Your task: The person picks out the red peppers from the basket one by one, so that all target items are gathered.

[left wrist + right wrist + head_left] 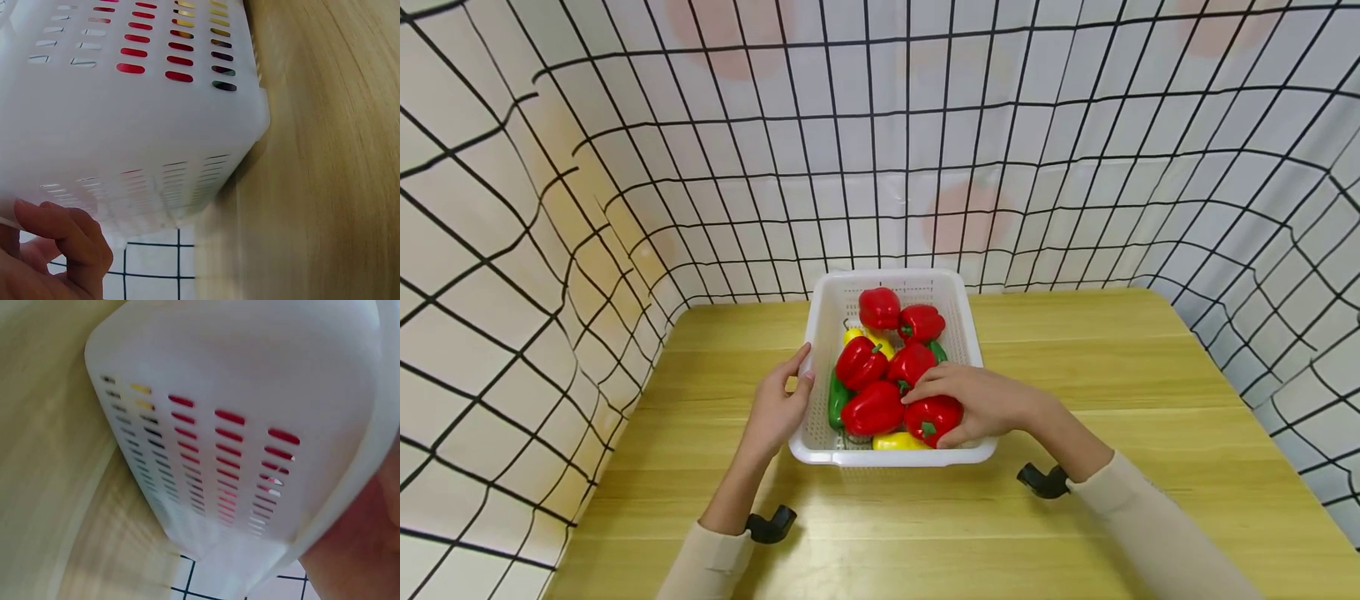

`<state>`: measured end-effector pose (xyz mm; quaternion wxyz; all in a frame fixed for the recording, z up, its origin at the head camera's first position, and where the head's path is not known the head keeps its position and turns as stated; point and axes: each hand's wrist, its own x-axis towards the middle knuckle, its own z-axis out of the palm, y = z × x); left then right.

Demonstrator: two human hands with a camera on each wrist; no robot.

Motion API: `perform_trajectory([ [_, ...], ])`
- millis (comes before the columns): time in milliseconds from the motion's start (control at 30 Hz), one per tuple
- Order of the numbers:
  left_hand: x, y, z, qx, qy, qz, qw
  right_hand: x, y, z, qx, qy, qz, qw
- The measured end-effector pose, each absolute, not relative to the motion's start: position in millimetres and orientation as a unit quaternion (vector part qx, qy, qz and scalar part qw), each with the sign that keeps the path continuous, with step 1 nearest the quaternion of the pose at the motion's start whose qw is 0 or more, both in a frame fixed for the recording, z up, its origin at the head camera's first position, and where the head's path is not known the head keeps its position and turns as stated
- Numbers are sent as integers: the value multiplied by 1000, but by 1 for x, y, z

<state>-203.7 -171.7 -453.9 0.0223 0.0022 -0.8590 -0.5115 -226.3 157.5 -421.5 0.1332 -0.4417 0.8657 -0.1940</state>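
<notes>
A white plastic basket [891, 457] stands on the wooden table, holding several glossy red bell peppers with yellow and green pieces under them. My left hand [781, 406] holds the basket's left rim, thumb and forefinger at the edge; in the left wrist view its bent fingers [69, 234] lie against the outside just under the rim. Reaching over the right rim, my right hand [981, 400] grips a red bell pepper [934, 417] in the near right corner. Another red bell pepper [874, 408] lies just left of it. The basket wall [250, 375] hides the fingertips in the right wrist view.
Black wire grid panels [887, 125] rise along the back and sides of the table [1112, 375], with pale cloth behind them. A black wrist mount [771, 525] sits at the left cuff and a second mount [1043, 481] at the right one.
</notes>
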Motion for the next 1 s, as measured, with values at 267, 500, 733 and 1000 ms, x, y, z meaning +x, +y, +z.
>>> perform_trajectory([
  [267,-204,-171,-456,5,-857,-515,22,-227,153,-420,-402,877,-235,124],
  [500,-204,-170,-453,31,-856,-516,17,-227,152,-420,-376,868,-304,113],
  [733,-205,-169,-455,45,-855,-515,37,-229,157,-425,-353,850,-381,84],
  [1000,-206,-169,-459,48,-840,-539,45,-235,168,-426,-331,835,-437,34],
])
